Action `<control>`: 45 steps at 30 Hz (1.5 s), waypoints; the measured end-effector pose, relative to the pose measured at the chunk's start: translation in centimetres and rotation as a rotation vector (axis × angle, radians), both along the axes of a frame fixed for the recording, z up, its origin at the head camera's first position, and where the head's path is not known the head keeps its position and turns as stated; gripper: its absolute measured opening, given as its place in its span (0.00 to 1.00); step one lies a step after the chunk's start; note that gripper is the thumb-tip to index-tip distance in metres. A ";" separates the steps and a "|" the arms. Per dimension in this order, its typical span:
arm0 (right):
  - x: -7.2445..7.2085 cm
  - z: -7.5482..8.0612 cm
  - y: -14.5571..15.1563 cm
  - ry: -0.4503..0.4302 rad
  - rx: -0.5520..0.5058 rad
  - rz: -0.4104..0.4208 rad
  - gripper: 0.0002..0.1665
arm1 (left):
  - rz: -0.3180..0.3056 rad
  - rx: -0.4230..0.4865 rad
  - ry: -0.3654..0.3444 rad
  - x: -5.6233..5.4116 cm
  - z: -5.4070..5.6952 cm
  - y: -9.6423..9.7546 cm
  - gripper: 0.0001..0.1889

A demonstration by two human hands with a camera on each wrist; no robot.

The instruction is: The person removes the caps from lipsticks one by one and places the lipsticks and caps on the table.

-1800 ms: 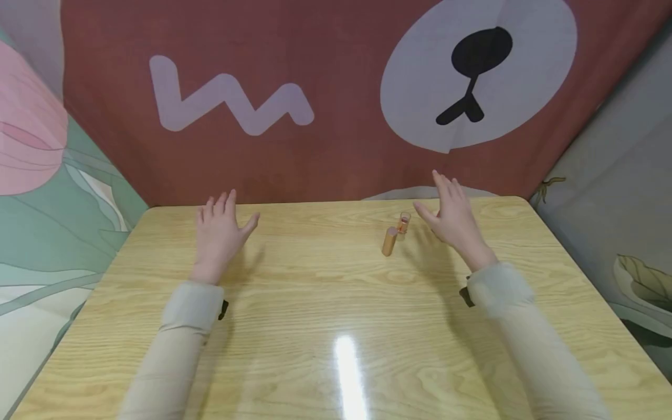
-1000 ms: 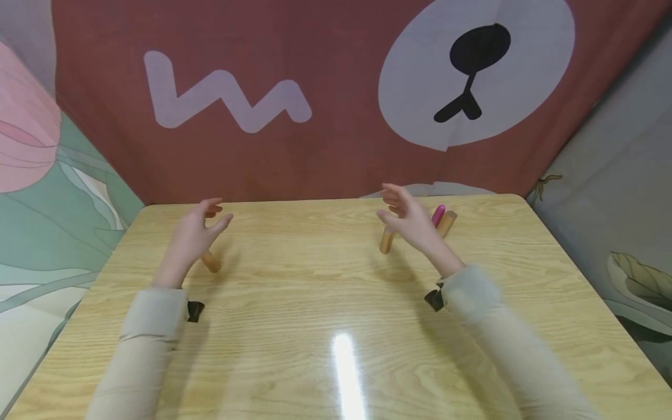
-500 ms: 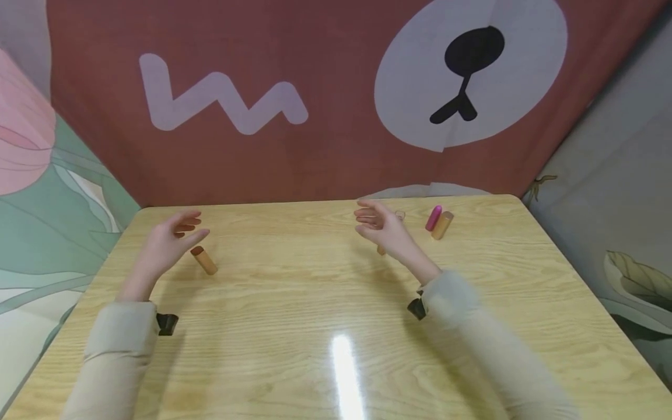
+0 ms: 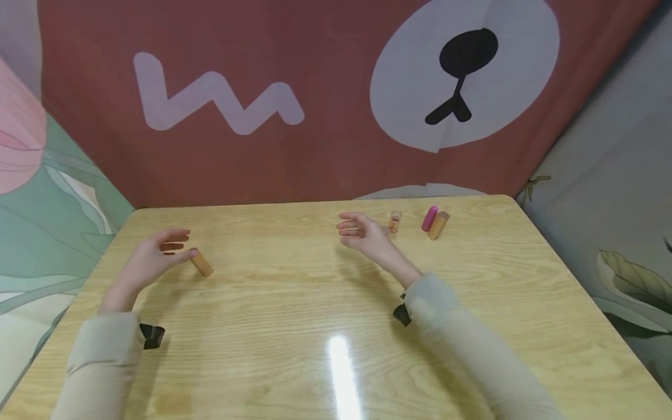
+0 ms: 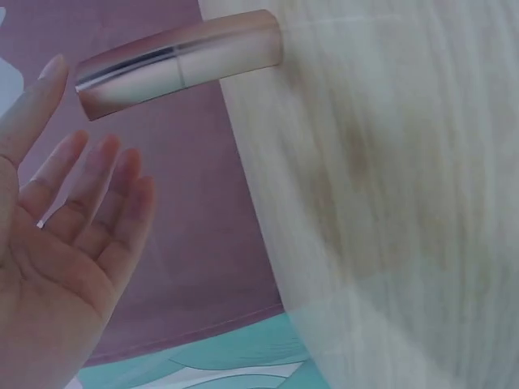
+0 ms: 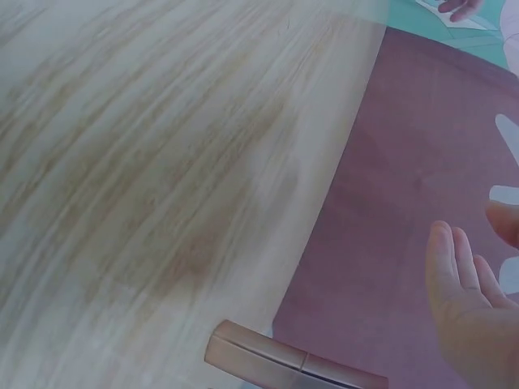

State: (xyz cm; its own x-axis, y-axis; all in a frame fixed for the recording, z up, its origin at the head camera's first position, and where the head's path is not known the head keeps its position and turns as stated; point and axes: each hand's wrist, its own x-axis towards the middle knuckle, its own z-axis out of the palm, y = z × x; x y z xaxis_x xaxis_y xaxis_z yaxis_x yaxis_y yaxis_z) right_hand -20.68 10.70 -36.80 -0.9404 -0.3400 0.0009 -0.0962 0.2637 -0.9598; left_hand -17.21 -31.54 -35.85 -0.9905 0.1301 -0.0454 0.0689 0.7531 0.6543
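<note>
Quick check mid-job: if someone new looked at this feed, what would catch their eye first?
Probably the big reddish-brown backdrop behind the table, with its pale muzzle and black nose printed on the right. Next, the small magenta piece near the table's far edge, close beside a gold-toned tube. Then the left hand, with another gold-toned tube lying by its thumb.

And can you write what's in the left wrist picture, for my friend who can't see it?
A person's bare left hand, palm showing, is beside a shiny copper-coloured cylindrical tube without gripping it. The tube is on a pale wood-grain table, with purplish-red cloth and a patch of teal backdrop beyond.
</note>
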 end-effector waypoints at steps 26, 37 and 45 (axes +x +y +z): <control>-0.5 -0.8 -0.5 -0.102 -0.105 -0.005 0.31 | 0.003 0.004 -0.091 0.1 -2.2 0.1 0.27; -0.6 -1.0 -1.6 -0.041 -0.102 0.019 0.30 | 0.012 0.062 -0.084 -0.3 -2.3 2.0 0.29; -0.9 -1.2 -2.5 -0.011 -0.058 0.080 0.28 | -0.034 0.120 -0.094 -1.0 -2.2 4.6 0.27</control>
